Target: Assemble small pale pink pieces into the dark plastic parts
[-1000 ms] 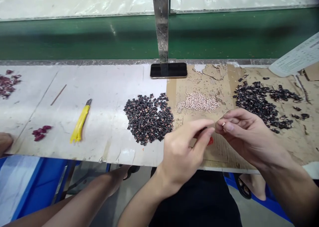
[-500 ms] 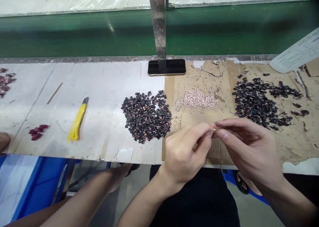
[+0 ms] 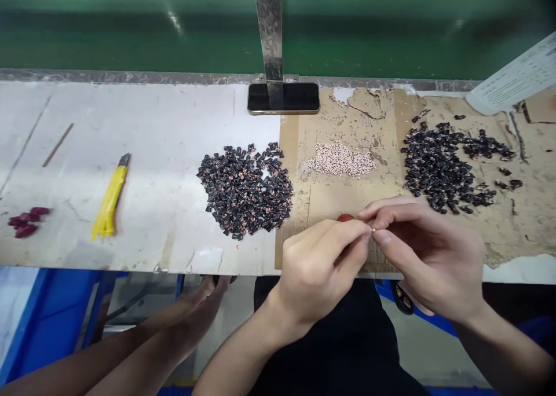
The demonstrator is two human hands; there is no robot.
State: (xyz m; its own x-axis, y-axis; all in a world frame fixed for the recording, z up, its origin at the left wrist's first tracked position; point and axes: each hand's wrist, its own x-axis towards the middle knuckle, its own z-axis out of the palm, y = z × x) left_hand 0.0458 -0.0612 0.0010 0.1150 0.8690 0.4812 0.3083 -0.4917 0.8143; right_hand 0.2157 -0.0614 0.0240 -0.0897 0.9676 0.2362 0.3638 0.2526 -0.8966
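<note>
At the far left of the table (image 3: 152, 129), a small cluster of dark red pieces (image 3: 29, 222) lies near the front edge. Next comes a thin brown stick (image 3: 58, 145), lying slantwise farther back, then a yellow knife (image 3: 109, 199) with its dark blade tip pointing away from the person. A heap of black pieces (image 3: 245, 193) spreads out toward the middle. Behind it, a phone (image 3: 299, 98) lies flat at the foot of a metal post (image 3: 270, 31). The left hand (image 3: 321, 263) is over the front edge, its grip closed, thumb against forefinger; whether anything is pinched inside I cannot tell. Beyond it, a pile of small pale bits (image 3: 341, 159) rests on brown cardboard (image 3: 328, 199), and a red object (image 3: 346, 217) shows partly behind the fingers. One tiny pale piece (image 3: 373, 230) sits where the two hands meet, gripped between the thumb and fingertips of the right hand (image 3: 434, 257). Beyond that hand lies a second black heap (image 3: 438, 170), and at the far right leans a printed white item (image 3: 516, 74).
</note>
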